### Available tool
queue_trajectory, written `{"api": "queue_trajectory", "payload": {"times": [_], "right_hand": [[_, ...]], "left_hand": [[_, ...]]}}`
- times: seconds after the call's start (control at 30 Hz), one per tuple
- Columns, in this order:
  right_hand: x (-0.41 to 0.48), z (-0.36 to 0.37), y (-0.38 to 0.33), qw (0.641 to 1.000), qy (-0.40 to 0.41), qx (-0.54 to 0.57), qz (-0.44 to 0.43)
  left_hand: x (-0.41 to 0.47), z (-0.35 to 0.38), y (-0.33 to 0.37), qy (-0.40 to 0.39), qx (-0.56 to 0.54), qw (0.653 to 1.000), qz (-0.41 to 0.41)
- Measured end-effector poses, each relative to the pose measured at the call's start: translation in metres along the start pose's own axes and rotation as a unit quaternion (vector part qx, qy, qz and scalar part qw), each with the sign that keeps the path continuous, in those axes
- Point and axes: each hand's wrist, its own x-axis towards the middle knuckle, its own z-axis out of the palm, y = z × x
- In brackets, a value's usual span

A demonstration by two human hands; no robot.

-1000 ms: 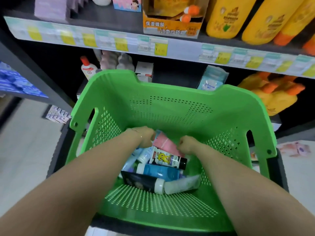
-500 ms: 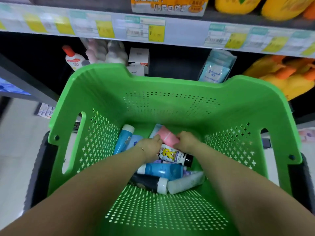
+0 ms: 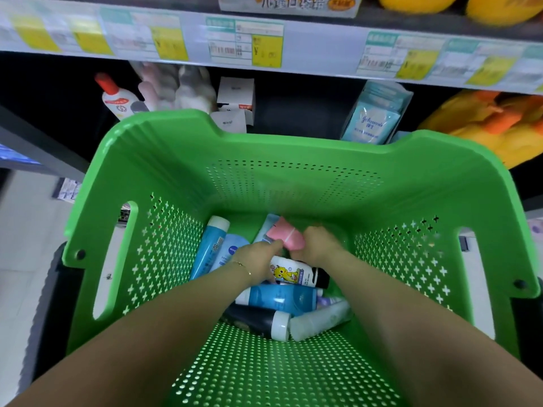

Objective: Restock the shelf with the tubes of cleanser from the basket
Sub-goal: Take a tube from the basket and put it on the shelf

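Note:
Several cleanser tubes lie piled at the bottom of a green plastic basket (image 3: 293,160). Both my hands reach into the pile. My right hand (image 3: 318,245) is closed around a pink tube (image 3: 286,235) that sticks up toward the far wall. My left hand (image 3: 258,259) touches the pink tube's near end with a fingertip and rests over a white tube with a yellow cartoon and black cap (image 3: 296,273). Below lie a blue tube (image 3: 279,298), a black tube with a white cap (image 3: 258,318) and a pale tube (image 3: 320,320). Two light blue tubes (image 3: 210,245) lean at the left.
Behind the basket a dark shelf (image 3: 293,110) holds a red-capped bottle (image 3: 114,96), white boxes (image 3: 235,95), light blue packets (image 3: 373,118) and yellow bottles (image 3: 482,124). A price-tag strip (image 3: 244,44) runs along the shelf above. Pale floor shows at the left.
The view has tipped down and closer to the basket. Both hands went deeper into the pile, and my right hand has closed on the pink tube.

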Motion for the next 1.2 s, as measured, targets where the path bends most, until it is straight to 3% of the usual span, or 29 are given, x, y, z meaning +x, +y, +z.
{"api": "queue_trajectory", "payload": {"times": [0.2, 0.37, 0.47, 0.7, 1.0, 1.2], "right_hand": [[-0.004, -0.007, 0.009, 0.999, -0.005, -0.047, 0.003], [0.001, 0.0, 0.027, 0.993, 0.018, 0.074, 0.091], [-0.001, 0.0, 0.036, 0.99, 0.023, 0.111, 0.089], [-0.012, -0.016, 0.033, 0.992, -0.019, 0.101, 0.067], [-0.04, -0.063, -0.002, 0.995, -0.067, 0.069, 0.006], [-0.064, -0.092, -0.022, 0.997, -0.028, 0.071, -0.022]], "left_hand": [[0.002, -0.005, -0.015, -0.035, -0.179, 0.98, -0.084], [0.002, -0.01, -0.017, -0.028, -0.365, 0.922, -0.124], [0.002, -0.016, -0.018, -0.022, -0.425, 0.895, -0.131], [0.003, -0.042, -0.003, -0.031, -0.428, 0.895, -0.117], [-0.009, -0.096, 0.017, 0.025, -0.308, 0.947, -0.093], [-0.034, -0.128, 0.023, 0.058, -0.241, 0.966, -0.074]]}}
